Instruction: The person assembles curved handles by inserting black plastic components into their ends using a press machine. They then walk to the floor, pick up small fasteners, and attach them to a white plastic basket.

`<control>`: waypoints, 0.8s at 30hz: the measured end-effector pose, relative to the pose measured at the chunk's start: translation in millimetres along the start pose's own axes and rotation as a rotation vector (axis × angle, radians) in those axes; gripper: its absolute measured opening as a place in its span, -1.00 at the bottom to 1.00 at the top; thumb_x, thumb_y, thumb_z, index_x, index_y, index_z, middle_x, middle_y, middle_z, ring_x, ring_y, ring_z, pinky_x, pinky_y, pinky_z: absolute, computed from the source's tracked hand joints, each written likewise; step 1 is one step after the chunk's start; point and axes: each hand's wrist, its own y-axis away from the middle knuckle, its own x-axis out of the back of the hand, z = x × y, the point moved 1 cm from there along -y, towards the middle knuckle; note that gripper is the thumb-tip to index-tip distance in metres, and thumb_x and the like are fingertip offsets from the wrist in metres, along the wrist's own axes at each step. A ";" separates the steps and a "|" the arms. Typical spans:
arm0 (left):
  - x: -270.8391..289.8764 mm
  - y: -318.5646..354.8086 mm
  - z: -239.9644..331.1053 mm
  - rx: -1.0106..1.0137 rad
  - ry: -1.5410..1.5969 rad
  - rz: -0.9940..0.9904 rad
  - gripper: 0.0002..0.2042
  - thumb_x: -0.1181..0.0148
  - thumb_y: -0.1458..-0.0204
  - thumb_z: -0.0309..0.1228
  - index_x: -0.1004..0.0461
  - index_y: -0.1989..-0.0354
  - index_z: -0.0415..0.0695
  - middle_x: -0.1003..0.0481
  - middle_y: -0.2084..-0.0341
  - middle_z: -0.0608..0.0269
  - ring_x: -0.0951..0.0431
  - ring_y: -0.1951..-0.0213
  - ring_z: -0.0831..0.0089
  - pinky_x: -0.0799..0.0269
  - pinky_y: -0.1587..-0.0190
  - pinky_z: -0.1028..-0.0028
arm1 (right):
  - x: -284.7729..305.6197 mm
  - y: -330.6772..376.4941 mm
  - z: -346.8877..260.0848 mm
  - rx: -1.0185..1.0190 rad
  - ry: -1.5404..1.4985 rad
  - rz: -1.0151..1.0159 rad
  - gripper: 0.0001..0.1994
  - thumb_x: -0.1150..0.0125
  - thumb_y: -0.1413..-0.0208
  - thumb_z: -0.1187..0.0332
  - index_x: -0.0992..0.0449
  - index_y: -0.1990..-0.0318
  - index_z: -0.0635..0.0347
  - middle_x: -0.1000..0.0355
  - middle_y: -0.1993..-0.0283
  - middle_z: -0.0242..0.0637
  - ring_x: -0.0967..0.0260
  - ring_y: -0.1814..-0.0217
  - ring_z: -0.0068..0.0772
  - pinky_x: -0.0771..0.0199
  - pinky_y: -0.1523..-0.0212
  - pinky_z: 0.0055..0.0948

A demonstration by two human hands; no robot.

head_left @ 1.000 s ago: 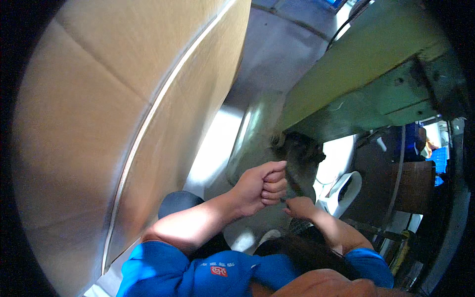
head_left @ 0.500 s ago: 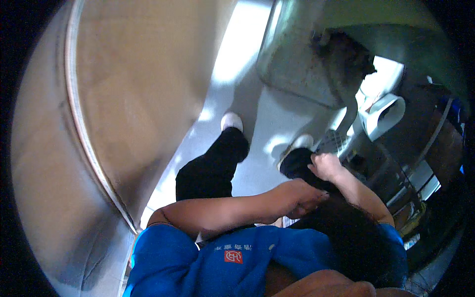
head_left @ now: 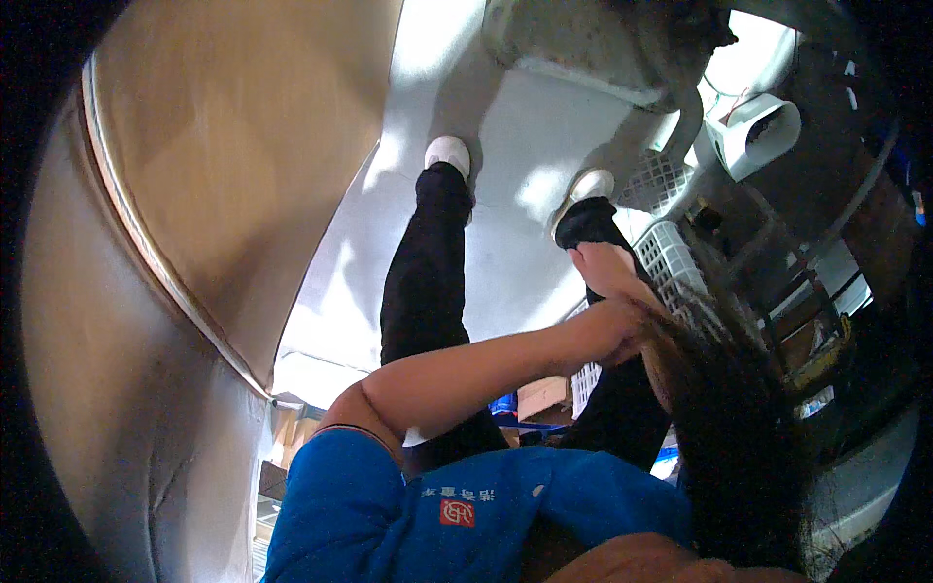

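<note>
My left hand (head_left: 614, 333) reaches across from the left, closed, its fingers curled and partly hidden at the edge of the dark hanging hair (head_left: 743, 418). It lies over or against my right forearm; whether it grips anything does not show. Just beyond it, my right hand (head_left: 604, 269) is closed in front of my black right trouser leg (head_left: 591, 223). What its fingers hold, if anything, is hidden. The hair covers most of my right arm. Below the hands are my light shoes (head_left: 447, 153) on the pale floor (head_left: 505, 233).
A large tan panel (head_left: 243, 146) with a metal edge strip stands close on my left. Ahead is a worn greyish container (head_left: 583, 49). To the right are a white curved fitting (head_left: 763, 136), a white plastic crate (head_left: 671, 255) and dark racks. A cardboard box (head_left: 542, 398) shows behind my legs.
The view has shifted, so floor, shoes and container sit higher in the picture. Both hands stay close together, and the left now overlaps the right forearm more. The white crate has come into sight.
</note>
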 end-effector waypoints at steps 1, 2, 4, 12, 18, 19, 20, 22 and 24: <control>1.3 -2.3 -1.8 0.044 0.091 0.103 -0.89 0.03 0.05 -0.39 -0.39 0.52 -0.09 -0.24 0.69 0.33 -0.20 0.67 0.52 -0.05 0.67 0.55 | 0.0 4.9 -8.3 0.013 -0.029 0.009 -0.66 0.15 -0.08 0.11 -0.42 0.47 0.17 -0.41 0.47 -0.08 -0.36 0.39 0.02 -0.32 0.38 -0.09; 6.1 -7.0 -7.1 0.098 0.165 0.209 -0.87 0.01 0.05 -0.36 -0.37 0.57 -0.09 -0.24 0.70 0.34 -0.19 0.68 0.52 -0.06 0.66 0.54 | -5.4 6.7 -15.5 0.043 -0.066 0.036 -0.68 0.15 -0.07 0.12 -0.41 0.46 0.17 -0.41 0.48 -0.09 -0.36 0.39 0.02 -0.32 0.39 -0.09; 10.3 -16.3 -10.8 0.196 0.335 0.383 -0.80 -0.03 0.07 -0.29 -0.34 0.66 -0.08 -0.22 0.73 0.35 -0.17 0.70 0.53 -0.07 0.63 0.52 | -16.4 20.9 -26.9 0.061 -0.115 0.075 -0.71 0.13 -0.06 0.14 -0.39 0.46 0.16 -0.40 0.49 -0.09 -0.36 0.40 0.02 -0.31 0.41 -0.10; -22.9 -0.5 -111.8 0.273 0.804 0.421 -0.75 0.17 -0.07 -0.25 -0.34 0.54 -0.10 -0.26 0.73 0.37 -0.23 0.70 0.54 -0.12 0.65 0.54 | -67.4 79.4 0.9 0.151 -0.143 0.195 -0.84 0.07 -0.02 0.24 -0.30 0.43 0.12 -0.36 0.55 -0.13 -0.35 0.44 0.00 -0.29 0.50 -0.12; -54.0 81.2 -68.9 0.353 0.919 0.466 -0.63 0.11 -0.04 -0.26 0.00 0.78 0.06 0.01 0.84 0.50 0.12 0.79 0.62 0.23 0.72 0.55 | -89.1 105.7 32.7 -0.015 -0.107 0.366 -0.79 0.07 -0.01 0.15 -0.29 0.43 0.08 -0.34 0.65 -0.09 -0.33 0.59 0.01 -0.23 0.58 -0.05; -56.1 87.8 -83.7 0.384 0.928 0.477 -0.73 0.13 -0.06 -0.27 -0.11 0.68 0.06 0.01 0.82 0.49 0.05 0.77 0.62 0.20 0.71 0.54 | -92.0 113.0 32.3 -0.034 -0.070 0.361 -0.80 0.09 -0.03 0.18 -0.30 0.43 0.10 -0.30 0.69 -0.07 -0.30 0.64 -0.01 -0.23 0.60 -0.07; -54.1 97.0 -83.6 0.340 0.942 0.445 -0.69 0.13 -0.06 -0.27 -0.04 0.72 0.07 0.04 0.82 0.48 0.09 0.77 0.62 0.21 0.71 0.54 | -91.5 113.2 26.1 -0.117 -0.040 0.257 -0.82 0.06 -0.06 0.23 -0.29 0.43 0.12 -0.30 0.67 -0.13 -0.29 0.61 0.03 -0.24 0.61 -0.11; -56.7 120.9 -76.4 0.315 0.997 0.414 -0.66 0.13 -0.06 -0.27 -0.01 0.74 0.07 0.05 0.83 0.47 0.10 0.78 0.60 0.23 0.71 0.53 | -109.4 112.3 22.3 -0.057 -0.078 0.316 -0.81 0.04 -0.05 0.23 -0.28 0.47 0.13 -0.31 0.66 -0.12 -0.30 0.59 0.02 -0.26 0.59 -0.09; -63.3 148.6 -79.7 0.308 0.938 0.471 -0.63 0.14 -0.07 -0.27 0.00 0.78 0.07 0.06 0.85 0.46 0.08 0.77 0.57 0.20 0.69 0.50 | -110.8 126.1 -10.9 -0.027 0.007 0.415 -0.80 0.05 -0.05 0.24 -0.29 0.49 0.16 -0.33 0.64 -0.11 -0.33 0.55 0.04 -0.30 0.54 -0.05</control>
